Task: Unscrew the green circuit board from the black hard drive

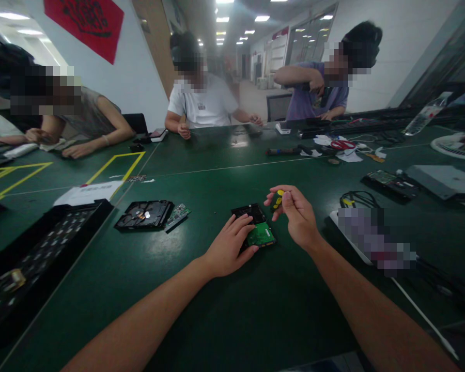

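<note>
A hard drive (264,233) with a green circuit board lies on the table in front of me. My left hand (229,243) holds it there, fingers across its black casing and thumb along the near edge. Just right of the drive, my right hand (297,217) is raised a little, its fingers closed round a screwdriver (278,200) with a yellow and black handle. I cannot make out the screwdriver's shaft. Further left sits another hard drive (143,215), and a loose circuit board (179,215) lies against its right side.
A long black tray (101,206) with small parts stands at left. To the right are a phone-like device (366,253) with a cable, another drive (389,185) and a grey box (445,181). Tools, scraps and a bottle (426,116) lie further back. Several people sit across the table (201,181).
</note>
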`<action>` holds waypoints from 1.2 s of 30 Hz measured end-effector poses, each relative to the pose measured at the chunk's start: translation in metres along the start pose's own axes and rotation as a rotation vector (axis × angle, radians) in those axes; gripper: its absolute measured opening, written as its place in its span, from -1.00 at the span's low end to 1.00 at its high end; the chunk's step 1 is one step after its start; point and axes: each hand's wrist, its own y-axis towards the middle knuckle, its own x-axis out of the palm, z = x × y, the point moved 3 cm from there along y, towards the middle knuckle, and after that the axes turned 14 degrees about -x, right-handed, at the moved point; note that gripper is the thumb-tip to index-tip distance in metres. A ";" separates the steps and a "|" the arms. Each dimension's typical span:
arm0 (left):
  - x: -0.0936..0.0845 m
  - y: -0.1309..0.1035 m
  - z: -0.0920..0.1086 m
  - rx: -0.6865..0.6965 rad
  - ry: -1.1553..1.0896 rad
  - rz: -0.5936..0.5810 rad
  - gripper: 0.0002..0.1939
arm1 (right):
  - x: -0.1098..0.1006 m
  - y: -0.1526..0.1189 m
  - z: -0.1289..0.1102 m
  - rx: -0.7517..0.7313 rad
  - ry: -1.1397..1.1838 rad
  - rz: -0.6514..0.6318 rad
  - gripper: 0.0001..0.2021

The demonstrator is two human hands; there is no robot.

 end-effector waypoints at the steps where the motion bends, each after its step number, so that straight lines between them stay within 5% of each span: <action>1: 0.000 0.000 0.000 0.000 0.001 0.000 -0.47 | 0.000 0.000 0.000 -0.001 0.001 0.001 -0.66; 36: 0.002 0.001 0.000 0.009 -0.009 0.018 -0.46 | 0.002 -0.002 -0.005 0.000 -0.079 -0.044 -0.70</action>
